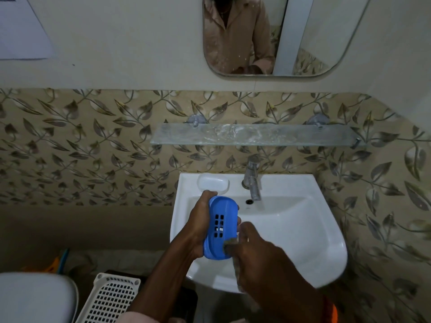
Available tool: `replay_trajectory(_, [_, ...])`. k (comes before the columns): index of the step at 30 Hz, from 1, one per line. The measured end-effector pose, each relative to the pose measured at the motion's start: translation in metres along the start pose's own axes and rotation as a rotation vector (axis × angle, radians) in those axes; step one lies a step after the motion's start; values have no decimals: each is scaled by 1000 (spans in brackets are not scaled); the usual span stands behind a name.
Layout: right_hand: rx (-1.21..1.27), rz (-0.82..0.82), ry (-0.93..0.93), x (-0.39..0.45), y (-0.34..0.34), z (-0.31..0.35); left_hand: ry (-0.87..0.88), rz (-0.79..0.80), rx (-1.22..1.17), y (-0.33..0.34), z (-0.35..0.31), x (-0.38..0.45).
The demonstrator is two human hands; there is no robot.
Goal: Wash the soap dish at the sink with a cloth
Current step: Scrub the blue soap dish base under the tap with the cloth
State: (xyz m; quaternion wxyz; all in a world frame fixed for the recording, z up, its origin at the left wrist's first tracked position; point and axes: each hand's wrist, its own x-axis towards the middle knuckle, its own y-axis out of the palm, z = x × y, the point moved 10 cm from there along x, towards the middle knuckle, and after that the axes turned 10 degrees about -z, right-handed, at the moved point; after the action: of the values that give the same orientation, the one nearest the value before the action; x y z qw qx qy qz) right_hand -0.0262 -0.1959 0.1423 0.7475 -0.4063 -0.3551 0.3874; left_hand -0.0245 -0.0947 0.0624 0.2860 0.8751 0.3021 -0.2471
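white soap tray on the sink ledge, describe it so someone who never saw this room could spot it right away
Find the white sink under the glass shelf. On its back ledge, left of the metal tap, sits the white soap tray, just beyond the left hand. It is a shallow, pale oval with no holes showing, unlike the blue soap dish with slots that the hand holds.

Leaf-patterned tiles (pixel 93 145) back a glass shelf (pixel 254 135) beneath a mirror (pixel 310 38).
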Motion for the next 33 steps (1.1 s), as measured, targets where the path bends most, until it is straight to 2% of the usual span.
replay_trajectory(6, [320, -26, 32, 2, -1, 8, 27, 5, -20, 1, 4, 5])
replay_trajectory(9, [370, -35, 39, 3, 0, 8, 18, 32, -71, 2, 2, 5])
replay_trajectory(13, [118, 9, 57, -4, 4, -1, 6, 50, -68, 3, 1, 6])
replay_trajectory(16, [-37, -25, 32, 3, -4, -7, -15, 16, 15, 0, 6, 8])
replay_trajectory(19, [-36, -109, 48, 22, -23, -19, -55, -4, 97, -2, 13, 6])
replay_trajectory(23, [19, -166, -26, 34, -49, -26, -140, 125, 80, 9, 16, -5])
replay_trajectory(29, [220, -270, 111, 31, -54, -43, -215, 178, 75, 11, 17, -10])
replay_trajectory(31, [175, -307, 102, 32, -53, -41, -220, 164, 74, 12, 19, -10])
replay_trajectory(33, [9, -374, 13, 34, -58, -27, -207, 134, 97, 12, 21, -10])
